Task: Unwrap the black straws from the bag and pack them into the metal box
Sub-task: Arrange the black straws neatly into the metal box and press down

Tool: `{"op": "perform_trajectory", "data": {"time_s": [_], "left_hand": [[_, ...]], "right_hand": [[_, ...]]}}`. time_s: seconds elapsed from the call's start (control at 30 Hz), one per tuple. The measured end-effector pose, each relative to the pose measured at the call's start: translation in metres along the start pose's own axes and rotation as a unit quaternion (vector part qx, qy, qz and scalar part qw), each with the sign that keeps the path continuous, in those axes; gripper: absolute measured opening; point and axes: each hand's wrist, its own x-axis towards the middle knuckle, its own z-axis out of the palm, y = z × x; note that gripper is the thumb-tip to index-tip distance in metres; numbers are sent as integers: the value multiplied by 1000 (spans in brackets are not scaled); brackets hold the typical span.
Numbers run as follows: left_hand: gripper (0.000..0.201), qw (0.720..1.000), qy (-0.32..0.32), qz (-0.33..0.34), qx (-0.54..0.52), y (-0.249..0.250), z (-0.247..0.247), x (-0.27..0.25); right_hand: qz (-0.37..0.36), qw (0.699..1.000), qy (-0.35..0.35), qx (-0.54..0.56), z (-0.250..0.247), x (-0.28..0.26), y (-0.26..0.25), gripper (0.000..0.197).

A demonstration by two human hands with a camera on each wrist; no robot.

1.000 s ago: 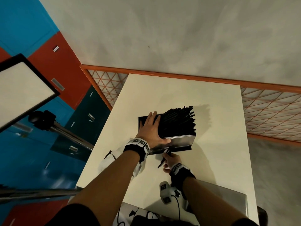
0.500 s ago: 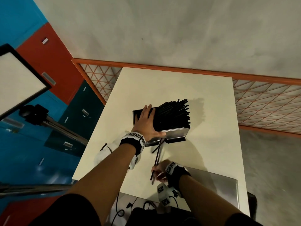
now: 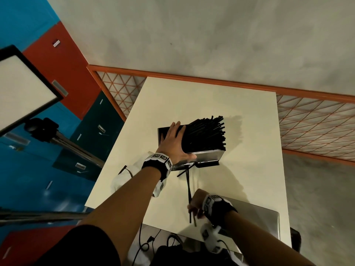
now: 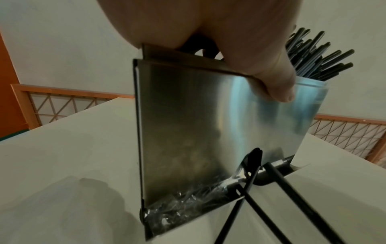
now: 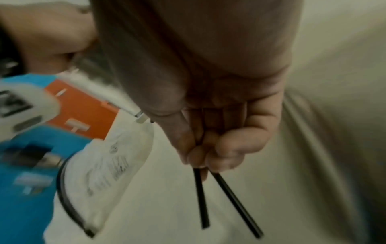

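Head view, box: the shiny metal box (image 3: 208, 156) stood near the middle of the white square table (image 3: 192, 96), full of thin black plastic straws (image 3: 206, 134).
Head view, left hand: the left hand (image 3: 173, 144) lay flat on the straws with straight fingers, likely to stop them tipping.
Head view, right hand: the right hand (image 3: 196, 205), near the table's front edge, pinched two loose straws (image 3: 188, 186).
Left wrist view: the thumb (image 4: 277, 85) pressed the box front; crinkly clear wrap (image 4: 179, 208) sat at its bottom slot.
Right wrist view: curled fingers (image 5: 227, 148) gripped the two straws, likely to carry them to the box.
Writing: the white printed bag (image 5: 108, 166) was too blurry to read.
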Motion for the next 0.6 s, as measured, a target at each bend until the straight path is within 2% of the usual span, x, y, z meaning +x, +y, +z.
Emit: {"op": "perform_trajectory", "data": {"time_s": [0.07, 0.13, 0.23, 0.33, 0.4, 0.53, 0.6], "left_hand": [[128, 1000, -3, 3, -6, 0, -1, 0], [126, 1000, -8, 7, -9, 0, -1, -1], [111, 997, -17, -1, -71, 2, -7, -2], [73, 984, 10, 5, -176, 3, -16, -5], [56, 974, 47, 24, -219, 4, -22, -9], [45, 946, 82, 41, -311, 15, -36, -20], [45, 946, 81, 46, -310, 23, -44, -24]], "right_hand": [[-20, 985, 71, -154, -11, -10, 5, 29], [-31, 960, 114, -252, -30, -28, 9, 35], [-53, 931, 126, -339, -58, -60, 14, 29], [-88, 896, 140, -412, -87, -92, 1, 29], [-113, 872, 165, -447, -107, -117, -19, 27], [-156, 811, 244, -508, -141, -157, -70, 23], [-180, 780, 286, -527, -152, -163, -92, 21]]}}
